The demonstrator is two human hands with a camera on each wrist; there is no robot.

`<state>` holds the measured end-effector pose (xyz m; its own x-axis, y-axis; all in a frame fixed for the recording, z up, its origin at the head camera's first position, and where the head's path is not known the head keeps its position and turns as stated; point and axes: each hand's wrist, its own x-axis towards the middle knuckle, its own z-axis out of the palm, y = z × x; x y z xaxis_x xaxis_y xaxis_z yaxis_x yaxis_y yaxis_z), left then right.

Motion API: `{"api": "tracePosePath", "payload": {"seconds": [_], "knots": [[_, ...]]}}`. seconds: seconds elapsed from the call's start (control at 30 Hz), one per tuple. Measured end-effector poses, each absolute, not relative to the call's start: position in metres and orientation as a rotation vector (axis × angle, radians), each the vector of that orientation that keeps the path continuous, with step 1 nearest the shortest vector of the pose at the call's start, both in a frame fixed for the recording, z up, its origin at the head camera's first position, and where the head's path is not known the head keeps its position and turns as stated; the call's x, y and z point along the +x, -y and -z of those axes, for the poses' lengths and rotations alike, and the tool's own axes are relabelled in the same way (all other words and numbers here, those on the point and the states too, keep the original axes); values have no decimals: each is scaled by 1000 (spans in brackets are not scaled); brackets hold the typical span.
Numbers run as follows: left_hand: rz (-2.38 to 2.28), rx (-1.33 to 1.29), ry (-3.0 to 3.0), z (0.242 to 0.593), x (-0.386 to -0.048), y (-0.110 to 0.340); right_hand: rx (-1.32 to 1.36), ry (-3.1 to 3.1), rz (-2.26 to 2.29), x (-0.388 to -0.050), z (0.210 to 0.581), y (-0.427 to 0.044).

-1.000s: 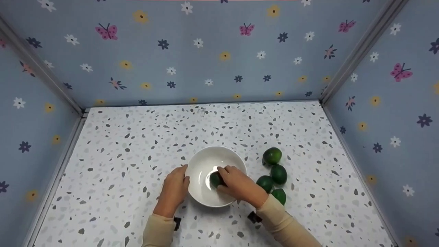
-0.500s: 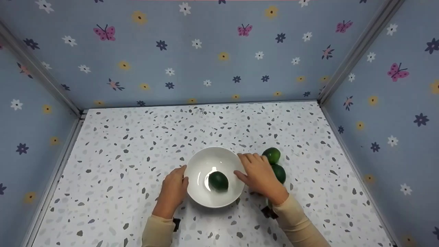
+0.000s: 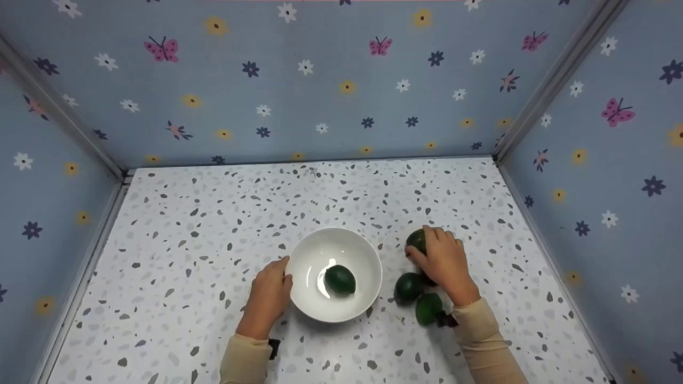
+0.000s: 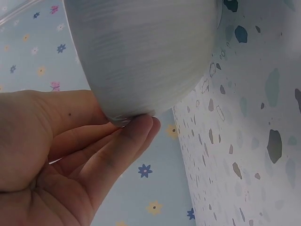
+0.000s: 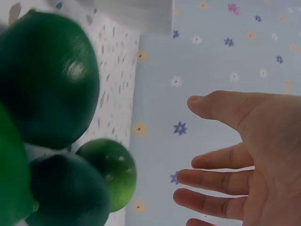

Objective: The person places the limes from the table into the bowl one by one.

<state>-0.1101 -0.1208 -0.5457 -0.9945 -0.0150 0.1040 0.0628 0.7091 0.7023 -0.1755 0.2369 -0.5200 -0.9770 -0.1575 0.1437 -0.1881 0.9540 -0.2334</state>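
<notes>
A white bowl (image 3: 310, 256) stands on the table with one dark green lime (image 3: 340, 280) inside. My left hand (image 3: 268, 294) pinches the bowl's left rim between thumb and fingers, as the left wrist view also shows. To the right of the bowl, my right hand (image 3: 446, 262) hovers over a group of limes, its thumb and fingertips beside the farthest lime (image 3: 416, 241). Fingers extended and apart, with nothing between them, it appears in the right wrist view. Two nearer limes, a dark one (image 3: 408, 288) and a brighter one (image 3: 429, 308), lie below it. Another is mostly hidden under the hand.
The speckled white tabletop (image 3: 213, 224) is bounded by flower-patterned panels at the back (image 3: 320, 80), left and right. Grey metal strips (image 3: 555, 80) run along the corners. A small dark device sits at each wrist.
My right hand has let go of the lime, leaving it in the bowl, and has moved right to the other limes. The left hand keeps its place on the rim.
</notes>
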Motion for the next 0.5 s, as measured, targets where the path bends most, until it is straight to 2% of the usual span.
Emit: {"api": "tracePosePath", "payload": {"seconds": [0.27,0.5], "knots": [[1154,-40,2819,545,-110,120,-25,3157,-388,-196,537,-250],[1166,-41,2822,545,-110,119,-114,3247,-348,-212,546,-249]]}}
